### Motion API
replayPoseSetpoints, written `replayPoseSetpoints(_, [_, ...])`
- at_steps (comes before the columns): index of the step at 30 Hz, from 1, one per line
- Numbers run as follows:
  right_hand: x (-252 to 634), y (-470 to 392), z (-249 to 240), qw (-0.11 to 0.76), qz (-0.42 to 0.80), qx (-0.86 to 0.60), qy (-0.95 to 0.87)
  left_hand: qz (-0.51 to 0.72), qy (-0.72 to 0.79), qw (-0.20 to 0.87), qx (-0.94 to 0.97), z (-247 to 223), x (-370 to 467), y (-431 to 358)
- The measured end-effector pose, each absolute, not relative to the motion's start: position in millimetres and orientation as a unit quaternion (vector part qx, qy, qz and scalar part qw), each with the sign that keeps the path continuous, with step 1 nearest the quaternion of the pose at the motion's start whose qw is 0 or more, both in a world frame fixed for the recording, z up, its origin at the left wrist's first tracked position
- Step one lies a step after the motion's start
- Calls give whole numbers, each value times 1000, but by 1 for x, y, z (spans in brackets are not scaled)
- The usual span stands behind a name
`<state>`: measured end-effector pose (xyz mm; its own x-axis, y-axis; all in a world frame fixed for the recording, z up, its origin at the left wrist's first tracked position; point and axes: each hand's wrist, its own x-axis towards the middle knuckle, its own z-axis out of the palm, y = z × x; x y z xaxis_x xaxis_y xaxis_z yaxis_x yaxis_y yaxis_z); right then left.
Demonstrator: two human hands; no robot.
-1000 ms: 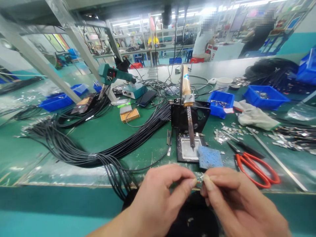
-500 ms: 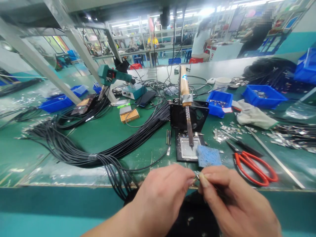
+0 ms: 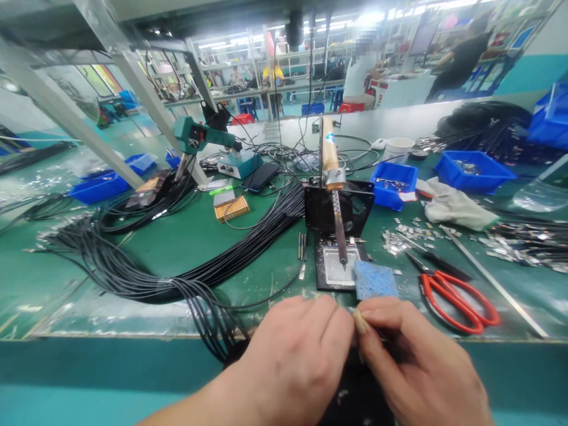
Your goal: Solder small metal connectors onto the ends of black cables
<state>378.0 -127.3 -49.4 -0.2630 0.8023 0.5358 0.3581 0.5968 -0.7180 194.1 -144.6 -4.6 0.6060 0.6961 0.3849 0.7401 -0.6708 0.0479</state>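
Note:
My left hand (image 3: 297,349) and my right hand (image 3: 415,349) meet at the table's front edge, fingertips against each other. The right thumb and forefinger pinch a small metal piece, mostly hidden between the hands. My left fingers are curled in beside it; what they grip is out of sight behind the knuckles. Just beyond the hands lies a blue sponge (image 3: 376,280), by the tray of a soldering iron stand (image 3: 326,281). A soldering iron (image 3: 331,155) with a wooden handle hangs there tip down. Red-handled scissors-like cutters (image 3: 461,302) rest right of my right hand.
A thick bundle of black cables (image 3: 213,275) curves across the left and droops over the front edge. Small metal parts (image 3: 406,235) lie scattered on the right, near blue bins (image 3: 394,184) and a white glove (image 3: 459,207). A green-handled tool (image 3: 202,136) stands at back left.
My left hand has rolled over, its knuckles now covering the small metal piece that showed between the fingertips. The right hand has shifted slightly left, still pinching.

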Motion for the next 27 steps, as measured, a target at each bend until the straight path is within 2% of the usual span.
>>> replayPoseSetpoints(4, [376,-127,-50,481,286,-400,-726,-216,-411,58,-884,-10,194,-146])
replayPoseSetpoints(9, [372,-130,-46,487,358,-454,-655,-314,-455,-42,-832,-15,193,-150])
replayPoseSetpoints(12, [372,-131,-44,503,392,-460,-618,-378,-512,-144,-758,-16,194,-152])
replayPoseSetpoints(15, [373,-132,-45,506,427,-438,-608,-379,-571,-289,-668,-16,196,-154])
replayPoseSetpoints(19, [376,-131,-48,518,443,-421,-599,-366,-571,-460,-573,-15,198,-154])
replayPoseSetpoints(22, [378,-130,-46,492,490,-420,-584,-365,-568,-503,-539,-16,200,-153])
replayPoseSetpoints(27, [382,-128,-42,423,597,-442,-519,-372,-559,-512,-536,-17,200,-153])
